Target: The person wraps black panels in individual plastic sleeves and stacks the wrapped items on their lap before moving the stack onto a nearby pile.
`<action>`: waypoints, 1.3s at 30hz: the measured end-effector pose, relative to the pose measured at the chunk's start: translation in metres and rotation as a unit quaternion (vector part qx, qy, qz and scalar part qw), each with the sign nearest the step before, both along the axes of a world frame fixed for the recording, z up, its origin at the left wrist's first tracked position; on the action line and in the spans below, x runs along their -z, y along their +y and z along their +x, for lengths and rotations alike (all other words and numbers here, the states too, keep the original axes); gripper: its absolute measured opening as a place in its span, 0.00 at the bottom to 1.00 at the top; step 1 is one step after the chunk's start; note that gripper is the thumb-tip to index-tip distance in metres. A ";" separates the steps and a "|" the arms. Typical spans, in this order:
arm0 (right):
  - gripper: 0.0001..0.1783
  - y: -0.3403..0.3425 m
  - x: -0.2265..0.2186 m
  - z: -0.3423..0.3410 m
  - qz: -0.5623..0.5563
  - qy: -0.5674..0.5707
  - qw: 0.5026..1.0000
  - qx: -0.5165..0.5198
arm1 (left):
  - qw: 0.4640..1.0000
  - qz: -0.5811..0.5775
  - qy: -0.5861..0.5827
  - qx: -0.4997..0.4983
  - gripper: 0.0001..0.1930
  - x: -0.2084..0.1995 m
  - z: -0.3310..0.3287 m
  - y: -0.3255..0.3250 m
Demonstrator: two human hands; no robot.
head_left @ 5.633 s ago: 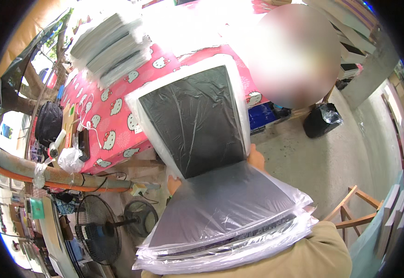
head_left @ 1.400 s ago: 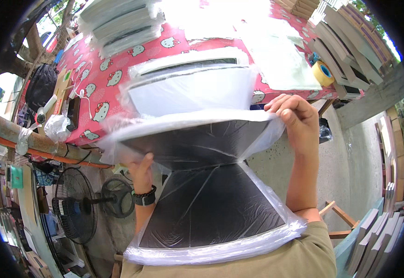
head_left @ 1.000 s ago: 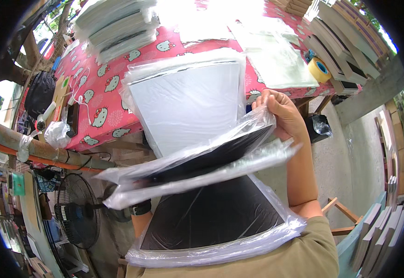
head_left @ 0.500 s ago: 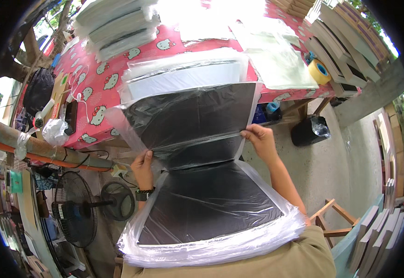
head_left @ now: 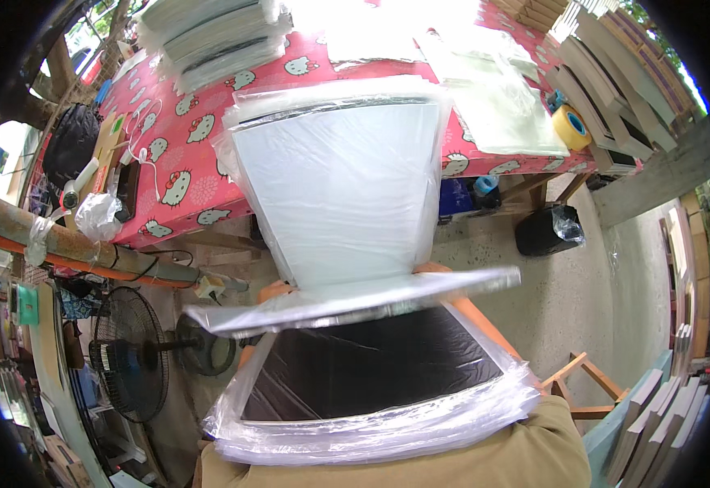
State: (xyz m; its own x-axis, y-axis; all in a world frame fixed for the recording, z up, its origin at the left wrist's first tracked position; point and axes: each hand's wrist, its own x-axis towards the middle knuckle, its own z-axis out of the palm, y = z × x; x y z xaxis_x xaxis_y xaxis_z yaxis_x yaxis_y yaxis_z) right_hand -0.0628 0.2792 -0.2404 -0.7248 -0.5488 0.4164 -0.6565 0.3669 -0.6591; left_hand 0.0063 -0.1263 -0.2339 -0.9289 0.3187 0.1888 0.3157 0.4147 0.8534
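Note:
A thin flat panel in clear plastic is seen almost edge-on across the middle, just above my lap. My left hand is at its far side near the left, and my right hand is at the far side towards the right. Both seem to grip it, though most of the fingers are hidden. Below lies a stack of black panels in clear plastic on my lap. Beyond my hands, a pale plastic-wrapped panel slopes down from the table's edge, topping other wrapped panels.
The table has a pink patterned cloth. On it are wrapped stacks, clear plastic bags and a yellow tape roll. A black fan stands at left, a black bin and wooden stool at right.
The black panel held up by its sides has tipped down towards me and is now edge-on. The pale panel behind it has come into fuller view. Both hands have moved lower.

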 end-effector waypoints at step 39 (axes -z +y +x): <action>0.16 -0.066 -0.175 -0.040 -0.385 -0.245 0.883 0.109 | 0.907 0.357 -0.002 -0.225 0.24 -0.184 -0.057 0.066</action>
